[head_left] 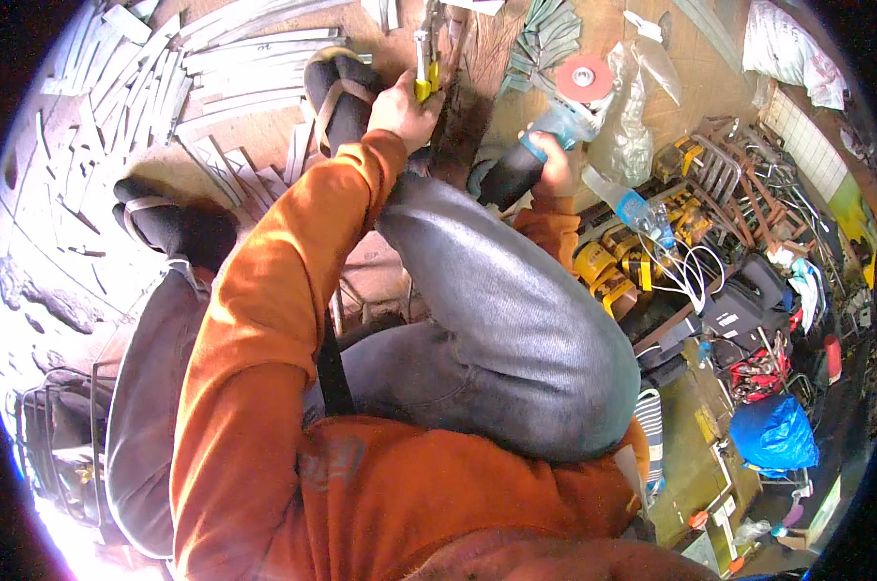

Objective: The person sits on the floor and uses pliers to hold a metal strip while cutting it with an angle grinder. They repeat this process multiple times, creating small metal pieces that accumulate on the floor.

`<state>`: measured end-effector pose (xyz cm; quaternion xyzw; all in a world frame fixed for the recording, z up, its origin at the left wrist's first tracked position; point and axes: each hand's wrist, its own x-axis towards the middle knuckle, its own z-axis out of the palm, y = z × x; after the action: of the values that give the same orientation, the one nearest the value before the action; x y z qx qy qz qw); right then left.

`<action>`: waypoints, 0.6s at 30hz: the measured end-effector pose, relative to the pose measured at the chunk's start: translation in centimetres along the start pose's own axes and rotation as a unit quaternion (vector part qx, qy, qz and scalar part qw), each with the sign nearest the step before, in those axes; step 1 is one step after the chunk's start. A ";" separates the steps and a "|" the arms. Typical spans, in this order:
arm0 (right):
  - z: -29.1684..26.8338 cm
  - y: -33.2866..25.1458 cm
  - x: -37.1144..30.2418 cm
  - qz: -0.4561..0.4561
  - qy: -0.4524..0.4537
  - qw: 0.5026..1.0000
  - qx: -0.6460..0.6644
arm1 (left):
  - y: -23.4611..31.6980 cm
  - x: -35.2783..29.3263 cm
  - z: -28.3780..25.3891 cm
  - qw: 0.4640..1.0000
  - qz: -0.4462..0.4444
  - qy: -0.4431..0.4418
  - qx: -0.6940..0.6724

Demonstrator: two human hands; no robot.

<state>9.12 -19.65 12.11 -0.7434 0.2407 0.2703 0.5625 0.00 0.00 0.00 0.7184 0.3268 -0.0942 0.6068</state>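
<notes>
My left hand [405, 111] is closed around a small yellow-and-silver tool [425, 79]; its exact kind is unclear. It is beside a dark, worn wooden beam [465, 87] lying between my feet and the right-hand side. My right hand [553, 163] grips a blue-and-black angle grinder [562, 122]. A pinkish-red disc [585, 78] faces up at the grinder's head, apart from the beam. Part of the grinder's dark body lies behind my raised right knee.
Many pale flat strips [255, 63] cover the floor at the far left. Grey-green pieces [545, 39] are stacked beyond the beam. To the right are a plastic bottle [632, 208], yellow power tools [608, 271], a white cable [685, 281] and a blue bag [773, 434].
</notes>
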 end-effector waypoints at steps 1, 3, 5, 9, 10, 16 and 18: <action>0.0 0.5 0.2 -0.007 0.005 1.000 0.002 | 0.0 0.1 -0.1 0.999 0.000 0.032 0.005; -0.5 0.7 -0.1 0.016 0.009 1.000 0.002 | 0.6 -0.7 -0.4 0.997 -0.007 0.076 0.001; -0.4 1.0 0.6 0.028 0.005 0.999 0.014 | 1.1 0.0 -1.0 0.994 0.020 0.109 -0.017; -0.1 0.5 0.4 -0.052 -0.016 0.997 -0.057 | 2.2 1.4 -3.9 0.993 0.069 0.094 0.013; -0.1 0.4 0.2 -0.038 -0.019 0.997 -0.059 | 2.6 2.3 -4.7 0.992 0.075 0.096 0.041; -0.4 2.5 2.1 -0.095 -0.009 0.990 -0.104 | 5.1 10.9 -12.1 0.964 -0.053 0.026 0.260; -0.8 3.0 2.6 -0.085 -0.018 0.992 -0.088 | 5.7 11.5 -13.7 0.952 0.062 0.077 0.290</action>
<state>9.14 -21.31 8.39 -0.8028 0.1417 0.2556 0.5197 8.58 16.63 1.87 0.8873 0.2858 -0.0912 0.3502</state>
